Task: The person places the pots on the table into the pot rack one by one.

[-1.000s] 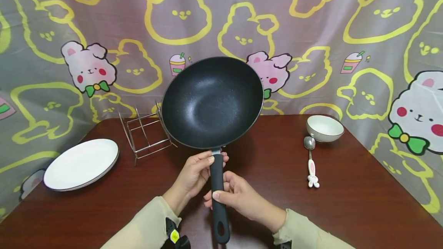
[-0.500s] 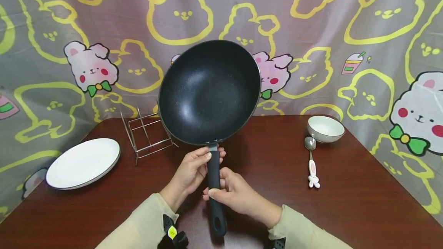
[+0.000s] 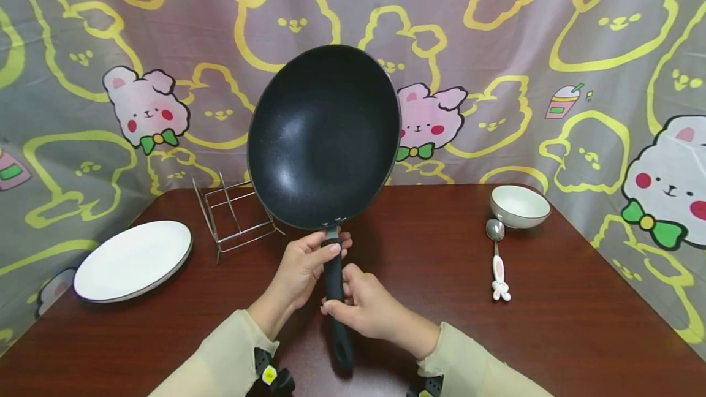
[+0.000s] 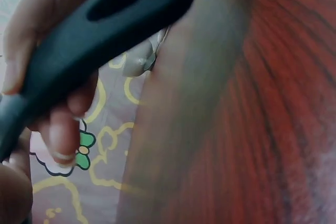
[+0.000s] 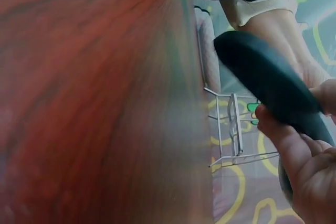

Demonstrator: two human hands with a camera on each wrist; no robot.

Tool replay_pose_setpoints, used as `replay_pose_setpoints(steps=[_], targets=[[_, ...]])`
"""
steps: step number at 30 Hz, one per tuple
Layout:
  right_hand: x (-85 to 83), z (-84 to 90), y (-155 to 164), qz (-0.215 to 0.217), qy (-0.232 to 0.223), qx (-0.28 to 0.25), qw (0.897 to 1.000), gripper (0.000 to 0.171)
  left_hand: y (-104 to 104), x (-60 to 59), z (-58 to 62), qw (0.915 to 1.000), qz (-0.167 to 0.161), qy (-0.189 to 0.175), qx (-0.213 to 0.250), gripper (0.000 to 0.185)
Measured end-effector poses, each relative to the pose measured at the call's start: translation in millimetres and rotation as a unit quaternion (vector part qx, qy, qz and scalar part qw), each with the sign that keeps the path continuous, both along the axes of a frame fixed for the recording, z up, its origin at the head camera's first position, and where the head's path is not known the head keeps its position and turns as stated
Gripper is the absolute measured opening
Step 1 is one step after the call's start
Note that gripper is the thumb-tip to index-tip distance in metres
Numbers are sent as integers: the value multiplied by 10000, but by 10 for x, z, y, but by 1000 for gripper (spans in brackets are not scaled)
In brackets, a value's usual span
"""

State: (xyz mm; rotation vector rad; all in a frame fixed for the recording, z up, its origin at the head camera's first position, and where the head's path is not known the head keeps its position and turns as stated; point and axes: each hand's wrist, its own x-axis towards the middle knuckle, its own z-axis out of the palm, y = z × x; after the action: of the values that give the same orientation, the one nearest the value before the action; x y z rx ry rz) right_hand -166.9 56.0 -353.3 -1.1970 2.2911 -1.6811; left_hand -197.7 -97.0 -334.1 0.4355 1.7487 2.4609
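Note:
A black frying pan [image 3: 325, 139] is held up above the table, its dark inside facing me and its handle [image 3: 334, 274] pointing down. My left hand [image 3: 300, 271] grips the top of the handle, just under the pan body, with the thumb across the front. Lower on the same handle, my right hand [image 3: 369, 305] pinches it between thumb and fingers. The handle's holed end shows large in the left wrist view, with fingers curled behind it. Both hands also appear around the handle in the right wrist view. The pan partly covers a wire rack [image 3: 237, 216].
A white oval plate [image 3: 132, 262] lies at the left of the brown table [image 3: 441, 336]. At the back right stands a small bowl [image 3: 520, 207], with a rabbit-handled spoon [image 3: 499, 262] in front of it. A patterned curtain [image 3: 485, 29] hangs behind.
The pan has risen and shifted slightly left, tipping more upright so its inside faces me more. Both hands have moved left along with it, keeping their hold on the handle.

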Motion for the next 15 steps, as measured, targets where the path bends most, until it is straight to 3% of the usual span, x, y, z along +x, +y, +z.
replay_pose_setpoints(steps=[4, 8, 15], targets=[[-17, -6, -9, -206, 846, 423, 9953, 26, 2, 16, 28, 9975, 510, 101, -476, 37], [-40, -13, -27, -371, 1400, 720, 9868, 27, 6, 26, 54, 9916, 979, 309, -791, 30], [-25, 45, -100, -637, 1866, 1151, 9736, 29, 18, 72, 116, 9710, 1896, 561, -1347, 21]])
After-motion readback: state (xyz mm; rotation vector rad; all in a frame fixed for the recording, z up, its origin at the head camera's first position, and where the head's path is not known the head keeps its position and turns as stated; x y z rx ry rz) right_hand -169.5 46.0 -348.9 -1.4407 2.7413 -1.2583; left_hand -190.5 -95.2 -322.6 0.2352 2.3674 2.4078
